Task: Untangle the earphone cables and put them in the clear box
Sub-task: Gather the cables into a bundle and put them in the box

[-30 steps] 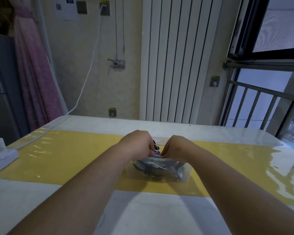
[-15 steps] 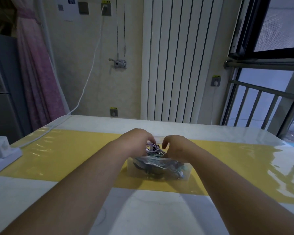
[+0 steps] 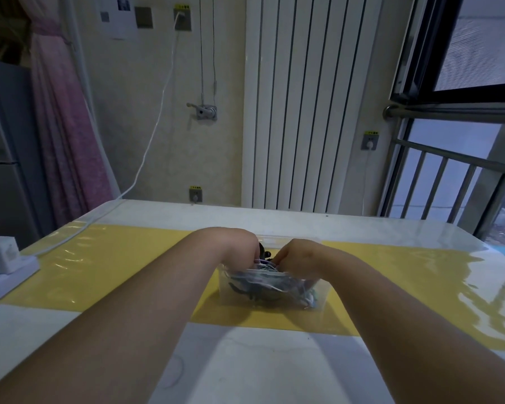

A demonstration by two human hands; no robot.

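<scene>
A clear box (image 3: 321,295) sits on the yellow mat (image 3: 114,266) in the middle of the table. A tangle of earphone cables (image 3: 263,282), dark, white and purple, fills it. My left hand (image 3: 233,246) reaches down into the box's left side, fingers bent over the cables. My right hand (image 3: 298,259) dips into the right side, its fingers curled down on the cable pile. The fingertips of both hands are hidden by the backs of the hands, so the exact hold is unclear.
A white power strip with a plug block (image 3: 3,263) lies at the table's left edge, its white cord (image 3: 146,153) running up to a wall socket. A radiator (image 3: 298,106) and a barred window (image 3: 455,185) stand behind the table.
Both hands have sunk lower into the box and onto the cables. The hands stay close together over the pile.
</scene>
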